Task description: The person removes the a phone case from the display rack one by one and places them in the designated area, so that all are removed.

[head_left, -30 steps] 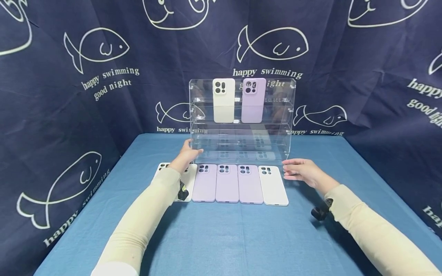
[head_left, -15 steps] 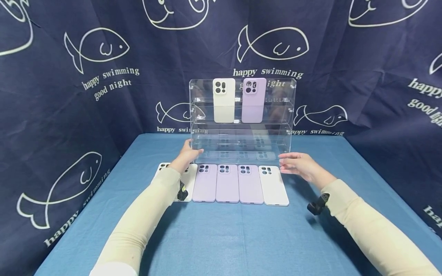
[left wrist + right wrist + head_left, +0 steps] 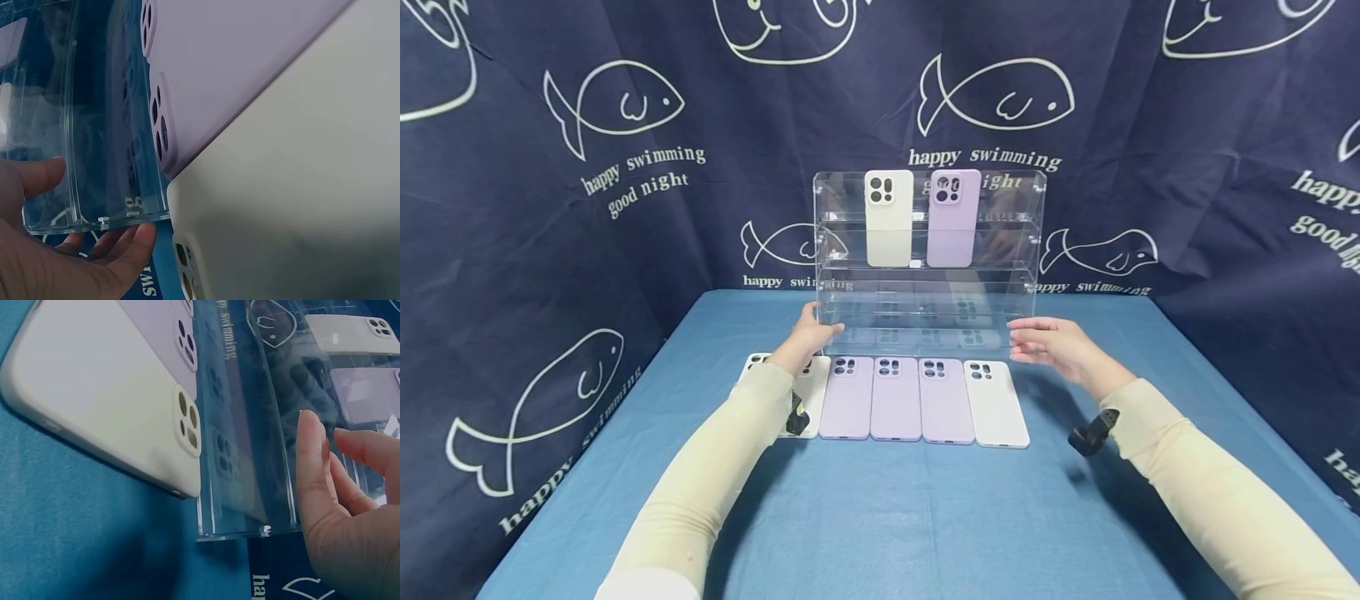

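Note:
A clear acrylic tiered display stand (image 3: 925, 293) stands at the back of the table. My left hand (image 3: 805, 337) grips its left side, thumb over the front and fingers at the side edge. Near its lower right side is my right hand (image 3: 1060, 348), fingers loosely bent and holding nothing; whether the fingertips touch the stand I cannot tell. On the upper tier stand a white phone case (image 3: 889, 237) and a lilac phone case (image 3: 951, 237). A row of phone cases lies before the stand: three lilac cases (image 3: 896, 408), a white case (image 3: 998, 408) rightmost, and white cases (image 3: 815, 392) partly under my left arm.
Blue cloth (image 3: 887, 517) covers the table. A dark blue curtain (image 3: 737, 192) printed with white fish and lettering hangs behind and at both sides. The row of cases lies close to the stand's front edge.
My right hand has risen slightly from beside the rightmost white case to along the stand's lower right side. The left hand, stand and cases keep their places.

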Motion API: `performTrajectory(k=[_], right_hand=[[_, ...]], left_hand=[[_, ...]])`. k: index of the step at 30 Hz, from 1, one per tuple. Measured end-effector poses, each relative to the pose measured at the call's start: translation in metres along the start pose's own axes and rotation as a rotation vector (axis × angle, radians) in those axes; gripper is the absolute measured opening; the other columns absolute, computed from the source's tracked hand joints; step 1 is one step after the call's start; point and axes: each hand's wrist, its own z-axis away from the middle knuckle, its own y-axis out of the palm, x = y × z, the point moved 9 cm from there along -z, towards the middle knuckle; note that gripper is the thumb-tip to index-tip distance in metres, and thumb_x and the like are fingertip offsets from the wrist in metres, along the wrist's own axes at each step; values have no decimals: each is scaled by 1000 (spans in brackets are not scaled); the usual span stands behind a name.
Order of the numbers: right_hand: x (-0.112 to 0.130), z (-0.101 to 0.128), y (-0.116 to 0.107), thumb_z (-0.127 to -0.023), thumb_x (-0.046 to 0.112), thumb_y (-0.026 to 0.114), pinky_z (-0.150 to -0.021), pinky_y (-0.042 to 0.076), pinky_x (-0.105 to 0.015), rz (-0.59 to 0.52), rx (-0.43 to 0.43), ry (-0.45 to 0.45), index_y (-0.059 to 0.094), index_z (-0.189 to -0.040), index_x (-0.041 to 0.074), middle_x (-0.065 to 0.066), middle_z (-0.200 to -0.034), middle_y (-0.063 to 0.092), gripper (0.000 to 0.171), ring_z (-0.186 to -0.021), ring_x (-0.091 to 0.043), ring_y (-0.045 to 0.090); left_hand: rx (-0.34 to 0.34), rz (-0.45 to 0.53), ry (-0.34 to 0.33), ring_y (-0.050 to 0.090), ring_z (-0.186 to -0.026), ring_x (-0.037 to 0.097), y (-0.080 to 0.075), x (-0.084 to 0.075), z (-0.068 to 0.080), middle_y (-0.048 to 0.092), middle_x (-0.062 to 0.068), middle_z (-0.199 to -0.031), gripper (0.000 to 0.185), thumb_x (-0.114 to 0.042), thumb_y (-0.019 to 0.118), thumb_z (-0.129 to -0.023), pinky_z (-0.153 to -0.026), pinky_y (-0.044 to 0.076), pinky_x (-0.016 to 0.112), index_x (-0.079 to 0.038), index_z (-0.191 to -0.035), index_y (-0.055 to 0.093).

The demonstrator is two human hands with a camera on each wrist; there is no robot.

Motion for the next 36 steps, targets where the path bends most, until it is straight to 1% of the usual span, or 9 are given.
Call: performTrajectory(k=[4, 9, 12, 16, 18, 20, 26, 30, 36], right_hand=[[8, -1, 1, -97, 6, 55, -82, 60, -25, -9, -3, -9, 47, -132, -3, 4, -82, 69, 37, -77, -9, 70], [20, -5, 5, -99, 4, 50, -82, 60, -24, -40, -8, -40, 46, -134, -5, 3, -84, 68, 37, -79, -8, 69], [24, -8, 8, -99, 7, 53, -82, 60, -23, -50, -23, -42, 51, -125, 1, 4, -84, 68, 27, -79, -9, 69], [35, -14, 13, -96, 4, 59, -79, 60, -23, -129, -32, -73, 61, -107, 9, 1, -82, 68, 13, -75, -10, 69], [41, -17, 16, -94, 2, 59, -77, 61, -24, -182, -34, -91, 66, -98, 12, -2, -81, 69, 13, -73, -11, 69], [47, -19, 19, -93, 1, 61, -76, 61, -24, -203, -38, -105, 68, -93, 14, -3, -80, 69, 15, -72, -11, 68], [66, -20, 28, -92, 1, 63, -75, 61, -24, -202, -34, -121, 66, -95, 13, -2, -79, 69, 12, -71, -11, 68], [74, -20, 31, -91, 0, 64, -74, 61, -24, -221, -32, -125, 69, -90, 13, -3, -77, 71, 14, -69, -12, 69], [86, -23, 28, -89, 1, 67, -74, 61, -24, -251, -74, -147, 69, -87, 12, -3, -78, 70, 12, -71, -13, 70]], left_hand=[[8, 5, -4, 29, -143, 35, 1, 0, 2, 25, 14, -158, 79, -24, 64, -94, -119, 28, 51, -21, -155, 12], [14, 11, 4, 30, -143, 35, 2, -1, 4, 25, 15, -158, 79, -25, 62, -95, -119, 28, 51, -21, -155, 11], [14, 19, 12, 31, -142, 35, 3, -1, 5, 26, 16, -157, 79, -24, 62, -95, -119, 28, 51, -21, -155, 11], [12, 31, 23, 33, -142, 35, 4, -2, 5, 28, 17, -156, 79, -22, 62, -95, -119, 29, 49, -20, -155, 11], [9, 37, 27, 33, -142, 35, 4, -1, 5, 29, 18, -156, 79, -22, 62, -95, -119, 30, 48, -20, -155, 11], [11, 44, 30, 32, -143, 35, 4, -1, 5, 28, 18, -156, 79, -22, 62, -95, -119, 29, 48, -20, -155, 11], [20, 48, 29, 30, -143, 35, 2, -3, 7, 25, 16, -158, 79, -23, 62, -95, -119, 28, 50, -20, -155, 10], [16, 33, 17, 32, -142, 35, 2, -2, 6, 27, 17, -157, 79, -23, 62, -95, -119, 28, 50, -21, -155, 10], [21, 28, 13, 33, -141, 36, 2, 1, 3, 26, 17, -157, 79, -23, 62, -95, -119, 28, 51, -21, -155, 10]])
